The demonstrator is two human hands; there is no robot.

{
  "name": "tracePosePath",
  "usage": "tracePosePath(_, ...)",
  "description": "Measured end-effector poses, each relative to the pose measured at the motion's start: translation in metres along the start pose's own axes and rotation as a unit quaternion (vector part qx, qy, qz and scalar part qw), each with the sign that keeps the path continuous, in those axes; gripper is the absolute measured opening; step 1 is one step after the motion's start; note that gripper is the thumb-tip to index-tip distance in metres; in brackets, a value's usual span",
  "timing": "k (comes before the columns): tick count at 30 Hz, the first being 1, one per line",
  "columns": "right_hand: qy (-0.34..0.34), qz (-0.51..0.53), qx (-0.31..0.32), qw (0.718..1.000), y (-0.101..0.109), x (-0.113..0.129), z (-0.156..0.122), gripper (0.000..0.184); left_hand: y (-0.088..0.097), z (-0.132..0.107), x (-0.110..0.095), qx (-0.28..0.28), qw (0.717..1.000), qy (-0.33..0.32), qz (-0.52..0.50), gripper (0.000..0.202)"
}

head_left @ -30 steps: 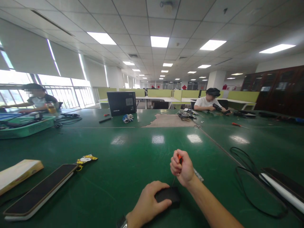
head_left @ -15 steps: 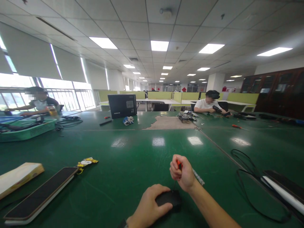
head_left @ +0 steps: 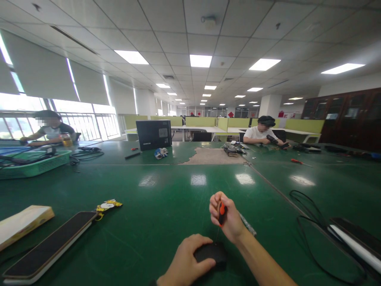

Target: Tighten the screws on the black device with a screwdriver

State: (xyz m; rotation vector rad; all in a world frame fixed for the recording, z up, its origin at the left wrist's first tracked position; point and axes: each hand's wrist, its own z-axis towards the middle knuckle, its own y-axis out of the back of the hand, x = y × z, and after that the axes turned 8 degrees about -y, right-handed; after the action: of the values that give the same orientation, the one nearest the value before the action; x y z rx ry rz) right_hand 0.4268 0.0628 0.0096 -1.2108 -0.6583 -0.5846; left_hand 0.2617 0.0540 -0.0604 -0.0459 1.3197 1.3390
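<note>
A small black box-shaped device rests on the green table near its front edge. My left hand is closed around its left side, thumb and fingers gripping it. Above the device, my right hand is closed on a screwdriver with an orange and black handle. Its thin shaft points down, and the tip meets the top of the device near the far edge; the exact contact is too small to make out. Behind my right wrist lies a narrow, clear-looking strip, partly hidden.
A phone with a yellow tag lies left, beside a tissue pack. A green basket stands farther left. Black cables lie right. Across the table are a computer case, another screwdriver and two seated people.
My right hand has turned on the screwdriver, so more of its orange and black handle shows. It has shifted slightly left. My left hand still holds the black device in place.
</note>
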Motion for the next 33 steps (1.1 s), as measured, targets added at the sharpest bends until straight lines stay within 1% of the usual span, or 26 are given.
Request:
tracePosePath(4, 0.057, -0.038, -0.045, 0.997, 0.005, -0.003, 0.003, 0.024, 0.001, -0.001, -0.001, 0.002, 1.0, 0.001, 0.004, 0.034)
tracePosePath(6, 0.066, -0.066, -0.055, 0.994, 0.007, -0.001, 0.005, 0.027, 0.002, -0.001, -0.003, 0.008, 1.0, 0.007, 0.009, 0.036)
tracePosePath(10, 0.026, -0.131, -0.039, 0.99, 0.006, 0.009, 0.003, 0.027, 0.007, -0.003, -0.005, 0.029, 1.0, -0.007, 0.008, 0.039)
tracePosePath(13, 0.012, -0.192, -0.035, 0.981, 0.0, 0.016, 0.0, 0.026, 0.01, -0.004, -0.004, 0.044, 0.999, -0.031, -0.007, 0.038)
tracePosePath(15, -0.001, -0.213, -0.034, 0.977, -0.002, 0.017, 0.0, 0.024, 0.013, -0.005, -0.004, 0.053, 0.998, -0.041, -0.017, 0.038)
tracePosePath(17, -0.005, -0.192, -0.035, 0.981, -0.004, 0.016, 0.001, 0.02, 0.015, -0.005, -0.003, 0.061, 0.997, -0.047, -0.027, 0.038)
tracePosePath(19, 0.013, -0.15, -0.051, 0.987, -0.004, 0.012, 0.004, 0.016, 0.017, -0.006, -0.001, 0.068, 0.996, -0.053, -0.034, 0.039)
tracePosePath(22, 0.02, -0.107, -0.058, 0.992, -0.002, 0.008, 0.004, 0.019, 0.017, -0.005, 0.002, 0.071, 0.995, -0.061, -0.037, 0.041)
tracePosePath(25, 0.023, -0.115, -0.054, 0.992, -0.001, 0.008, 0.002, 0.025, 0.015, -0.004, 0.004, 0.068, 0.995, -0.062, -0.032, 0.044)
tracePosePath(29, 0.041, -0.173, -0.098, 0.979, 0.002, 0.011, 0.001, 0.022, 0.014, -0.004, 0.005, 0.066, 0.997, -0.048, -0.017, 0.048)
tracePosePath(31, 0.037, -0.182, -0.099, 0.978, 0.002, 0.012, 0.001, 0.022, 0.015, -0.004, 0.005, 0.068, 0.997, -0.043, -0.013, 0.05)
tracePosePath(33, 0.039, -0.168, -0.087, 0.981, 0.002, 0.012, 0.002, 0.024, 0.016, -0.005, 0.006, 0.071, 0.997, -0.033, -0.012, 0.053)
